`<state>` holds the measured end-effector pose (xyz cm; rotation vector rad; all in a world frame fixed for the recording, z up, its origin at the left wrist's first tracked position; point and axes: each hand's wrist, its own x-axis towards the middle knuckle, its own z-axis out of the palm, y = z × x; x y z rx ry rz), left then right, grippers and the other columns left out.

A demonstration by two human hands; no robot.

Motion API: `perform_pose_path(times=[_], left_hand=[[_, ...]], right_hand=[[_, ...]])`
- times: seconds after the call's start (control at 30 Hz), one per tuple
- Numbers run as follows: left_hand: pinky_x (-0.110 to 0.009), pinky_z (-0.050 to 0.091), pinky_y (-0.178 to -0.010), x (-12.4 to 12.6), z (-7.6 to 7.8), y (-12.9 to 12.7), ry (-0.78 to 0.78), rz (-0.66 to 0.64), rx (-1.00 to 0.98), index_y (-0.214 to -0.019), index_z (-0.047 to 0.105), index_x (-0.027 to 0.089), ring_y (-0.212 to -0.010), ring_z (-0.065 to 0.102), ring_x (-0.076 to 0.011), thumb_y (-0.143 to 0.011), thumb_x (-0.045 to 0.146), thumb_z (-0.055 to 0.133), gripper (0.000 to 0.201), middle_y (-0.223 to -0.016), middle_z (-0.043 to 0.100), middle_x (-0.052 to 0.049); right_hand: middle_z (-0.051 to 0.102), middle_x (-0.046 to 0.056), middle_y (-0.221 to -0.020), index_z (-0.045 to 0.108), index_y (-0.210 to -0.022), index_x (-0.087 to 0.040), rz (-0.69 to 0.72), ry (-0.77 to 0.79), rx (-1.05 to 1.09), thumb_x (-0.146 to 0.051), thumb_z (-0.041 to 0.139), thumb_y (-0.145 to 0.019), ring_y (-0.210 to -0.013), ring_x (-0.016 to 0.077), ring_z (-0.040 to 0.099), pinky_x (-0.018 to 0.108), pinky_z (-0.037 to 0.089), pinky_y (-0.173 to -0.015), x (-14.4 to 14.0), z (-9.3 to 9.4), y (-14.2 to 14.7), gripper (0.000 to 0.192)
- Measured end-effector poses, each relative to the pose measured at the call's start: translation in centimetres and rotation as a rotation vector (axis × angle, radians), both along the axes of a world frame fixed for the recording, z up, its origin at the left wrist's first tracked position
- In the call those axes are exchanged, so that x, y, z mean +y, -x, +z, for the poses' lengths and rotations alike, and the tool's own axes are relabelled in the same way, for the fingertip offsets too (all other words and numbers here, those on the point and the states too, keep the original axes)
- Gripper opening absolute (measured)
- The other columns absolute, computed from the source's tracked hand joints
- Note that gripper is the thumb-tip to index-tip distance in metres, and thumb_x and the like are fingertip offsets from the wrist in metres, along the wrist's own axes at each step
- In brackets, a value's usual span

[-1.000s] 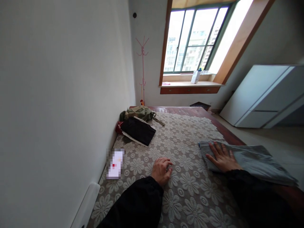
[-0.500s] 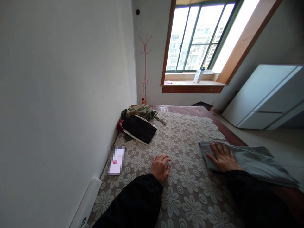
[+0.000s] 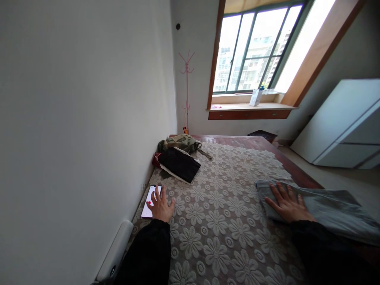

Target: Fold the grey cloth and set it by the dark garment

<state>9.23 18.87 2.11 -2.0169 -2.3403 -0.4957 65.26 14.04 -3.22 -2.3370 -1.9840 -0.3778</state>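
On the phone (image 3: pixel 149 201): unreadable screen.

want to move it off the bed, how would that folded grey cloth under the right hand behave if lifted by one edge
The grey cloth would probably go floppy and unfold, since it lies in soft, creased layers. It looks light. The right hand lies flat on it; pushed over the flowered cover, it would likely bunch.

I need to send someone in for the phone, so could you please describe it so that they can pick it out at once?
Start at the bed with the flowered lace cover and follow its edge along the white wall. The phone lies flat there under the left hand, nearer than the folded black garment. It alone has a lit screen.
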Motion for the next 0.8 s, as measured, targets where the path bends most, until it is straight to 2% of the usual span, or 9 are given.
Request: perform_pose_path(times=[0.1,0.33,0.47,0.53,0.6,0.7,0.8], left_hand=[[-0.073,0.025,-0.113,-0.3,-0.6,-0.1,-0.002,-0.011,0.011,-0.154,0.037,0.026,-0.147,0.027,-0.0372,-0.092,0.045,0.052,0.066,-0.166,0.026,-0.012],[-0.072,0.017,-0.116,-0.5,-1.0,-0.6,-0.031,-0.025,0.037,-0.153,0.039,0.025,-0.151,0.022,-0.0372,-0.091,0.043,0.055,0.066,-0.166,0.027,-0.013],[-0.07,0.01,-0.12,-0.7,-1.1,-1.6,-0.073,-0.16,0.043,-0.151,0.043,0.027,-0.153,0.019,-0.0371,-0.088,0.044,0.058,0.067,-0.166,0.029,-0.012],[-0.068,0.01,-0.121,-0.7,-1.4,-2.3,-0.068,-0.233,0.03,-0.149,0.046,0.028,-0.152,0.019,-0.0376,-0.087,0.044,0.059,0.065,-0.165,0.031,-0.01],[-0.068,0.01,-0.121,-0.8,-1.7,-2.8,-0.063,-0.271,0.016,-0.148,0.049,0.03,-0.152,0.02,-0.0383,-0.088,0.043,0.059,0.062,-0.165,0.033,-0.009],[-0.068,0.009,-0.121,-0.8,-2.1,-3.0,-0.056,-0.272,0.005,-0.146,0.052,0.03,-0.152,0.022,-0.039,-0.087,0.042,0.06,0.06,-0.164,0.034,-0.008],[-0.068,0.006,-0.121,-0.8,-2.3,-2.8,-0.05,-0.259,0.004,-0.145,0.052,0.028,-0.151,0.023,-0.039,-0.088,0.044,0.059,0.061,-0.163,0.036,-0.009]], right_hand=[[0.004,0.008,-0.17,0.029,-0.16,-0.022,0.052,0.033,-0.039,-0.051,0.024,-0.096,-0.153,0.0426,-0.001,0.074,0.015,-0.115,0.0,-0.2,-0.6,0.07],[0.009,0.008,-0.17,0.026,-0.161,-0.022,-0.029,0.037,-0.011,-0.058,0.021,-0.094,-0.154,0.0399,0.002,0.072,0.015,-0.116,0.6,-0.7,-0.9,0.076],[0.019,0.01,-0.168,0.03,-0.16,-0.022,-0.098,-0.031,0.033,-0.058,0.025,-0.092,-0.153,0.0412,0.008,0.077,0.01,-0.114,1.4,0.0,0.9,0.077],[0.025,0.01,-0.166,0.037,-0.156,-0.023,-0.021,-0.074,0.036,-0.054,0.031,-0.091,-0.152,0.0401,0.013,0.075,0.007,-0.115,2.2,0.8,3.3,0.073],[0.034,0.008,-0.162,0.044,-0.151,-0.027,0.129,-0.066,0.08,-0.049,0.037,-0.09,-0.151,0.0363,0.021,0.069,0.01,-0.119,3.4,1.8,7.1,0.066],[0.051,0.009,-0.151,0.049,-0.147,-0.03,0.335,0.071,0.281,-0.048,0.042,-0.092,-0.14,0.0312,0.044,0.056,0.03,-0.116,5.8,3.2,14.1,0.058],[0.057,0.01,-0.145,0.048,-0.148,-0.028,0.499,0.206,0.426,-0.044,0.051,-0.091,-0.13,0.0296,0.053,0.047,0.04,-0.109,8.6,4.5,20.8,0.059]])
